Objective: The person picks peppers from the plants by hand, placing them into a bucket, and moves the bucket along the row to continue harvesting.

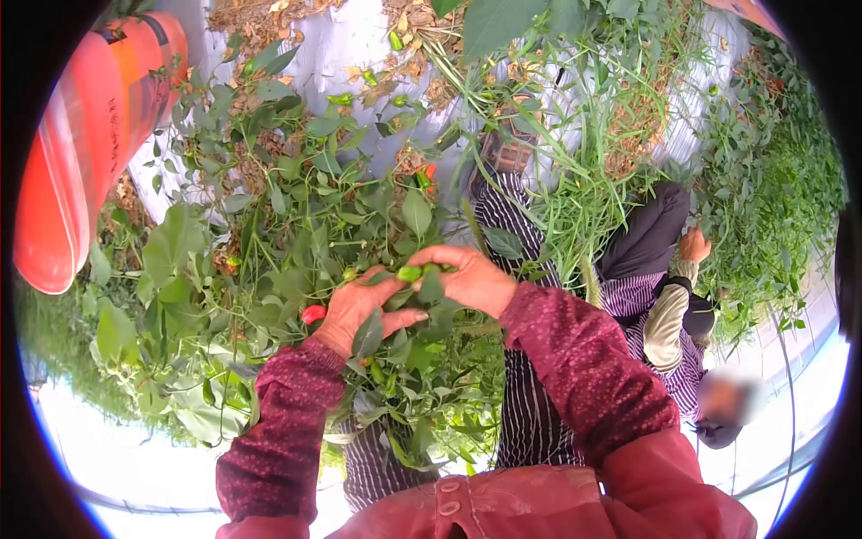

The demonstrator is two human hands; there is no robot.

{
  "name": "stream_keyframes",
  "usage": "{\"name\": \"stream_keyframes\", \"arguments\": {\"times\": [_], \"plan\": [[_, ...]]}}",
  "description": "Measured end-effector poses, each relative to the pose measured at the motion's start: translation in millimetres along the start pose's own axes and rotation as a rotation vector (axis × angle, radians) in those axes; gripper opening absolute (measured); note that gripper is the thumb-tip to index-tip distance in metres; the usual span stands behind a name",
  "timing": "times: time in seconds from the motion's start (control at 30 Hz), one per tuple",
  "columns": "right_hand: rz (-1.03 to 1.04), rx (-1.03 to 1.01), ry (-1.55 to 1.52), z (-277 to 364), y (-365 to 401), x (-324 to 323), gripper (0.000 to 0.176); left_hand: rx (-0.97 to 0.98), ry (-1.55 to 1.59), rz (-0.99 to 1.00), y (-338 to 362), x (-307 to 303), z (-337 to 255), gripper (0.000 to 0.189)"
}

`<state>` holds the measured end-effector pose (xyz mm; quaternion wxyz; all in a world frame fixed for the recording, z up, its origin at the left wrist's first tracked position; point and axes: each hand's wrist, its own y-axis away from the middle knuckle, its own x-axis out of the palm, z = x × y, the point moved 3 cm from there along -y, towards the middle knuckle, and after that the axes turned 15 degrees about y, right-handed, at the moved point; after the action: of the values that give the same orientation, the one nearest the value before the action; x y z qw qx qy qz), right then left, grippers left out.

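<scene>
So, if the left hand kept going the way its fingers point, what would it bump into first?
Most likely the small green chilli pepper pinched by the right hand, just ahead of the left hand; depth is hard to judge.

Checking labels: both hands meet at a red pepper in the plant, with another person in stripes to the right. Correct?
Not quite. In the head view, the pepper where the left hand and right hand meet is green. A red pepper hangs beside the left hand. The person in stripes is at right, as stated.
</scene>
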<state>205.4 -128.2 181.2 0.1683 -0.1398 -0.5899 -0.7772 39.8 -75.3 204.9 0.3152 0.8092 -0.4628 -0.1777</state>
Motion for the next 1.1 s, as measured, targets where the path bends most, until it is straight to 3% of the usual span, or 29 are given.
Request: {"name": "stream_keyframes", "arguments": {"times": [0.03, 0.1, 0.27, 0.33, 0.37, 0.43, 0.47, 0.53, 0.6, 0.63, 0.73, 0.8, 0.87, 0.9, 0.93, 0.97, 1.07, 1.1], "plan": [[-0.017, 0.024, 0.162, -1, -2, 6, 0.024, -0.076, -0.058, 0.091, -2, 4, 3, 0.041], [-0.102, -0.121, 0.249, 11, 3, 17, 0.021, -0.233, -0.089, 0.232, -4, 7, 9, 0.030], [-0.182, -0.190, 0.427, 18, -2, 22, 0.024, -0.087, -0.128, 0.193, 2, 13, 19, 0.021], [-0.225, -0.134, 0.063, 7, -7, 24, 0.027, 0.020, -0.238, 0.123, -1, 10, 4, 0.016], [-0.224, -0.134, 0.062, 2, -7, 21, 0.027, 0.039, -0.238, 0.164, -4, 7, -1, 0.015], [-0.155, 0.230, -0.627, 11, 2, 12, 0.020, 0.055, -0.282, 0.265, -4, 18, -2, 0.013], [-0.152, 0.233, -0.626, 10, 1, 3, 0.020, 0.071, -0.326, 0.364, -2, 26, 0, 0.012], [-0.115, -0.014, -0.869, 15, -4, -20, 0.017, 0.131, -0.344, 0.380, 14, 36, 29, 0.013], [-0.341, 0.010, -0.669, 12, -4, -41, 0.018, 0.269, -0.331, 0.155, 21, 27, 22, 0.013], [-0.429, 0.063, -0.551, 3, -10, -52, 0.019, 0.220, -0.420, 0.146, 15, 24, 7, 0.012], [-0.498, 0.208, -0.174, -13, -39, -72, 0.028, 0.116, -0.356, 0.144, 20, 32, 38, 0.013], [-0.509, 0.162, -0.025, -14, -68, -80, 0.028, 0.227, -0.464, 0.193, 23, 36, 50, 0.018], [-0.512, 0.131, 0.125, -16, -97, -84, 0.028, 0.078, -0.408, 0.256, 18, 32, 30, 0.021], [-0.494, 0.145, 0.461, -14, -112, -87, 0.036, -0.113, -0.343, 0.253, 19, 32, 26, 0.013], [-0.469, 0.153, 0.796, -18, -130, -92, 0.043, -0.117, -0.345, 0.252, 20, 34, 29, 0.013], [-0.284, 0.104, 1.058, -33, -153, -94, 0.050, -0.115, -0.330, 0.244, 22, 35, 33, 0.013], [-0.227, 0.165, 0.882, -24, -151, -87, 0.049, -0.092, -0.322, 0.215, 26, 37, 38, 0.012], [-0.143, 0.292, 0.655, -20, -145, -83, 0.045, -0.087, -0.328, 0.216, 26, 36, 35, 0.012]]}}
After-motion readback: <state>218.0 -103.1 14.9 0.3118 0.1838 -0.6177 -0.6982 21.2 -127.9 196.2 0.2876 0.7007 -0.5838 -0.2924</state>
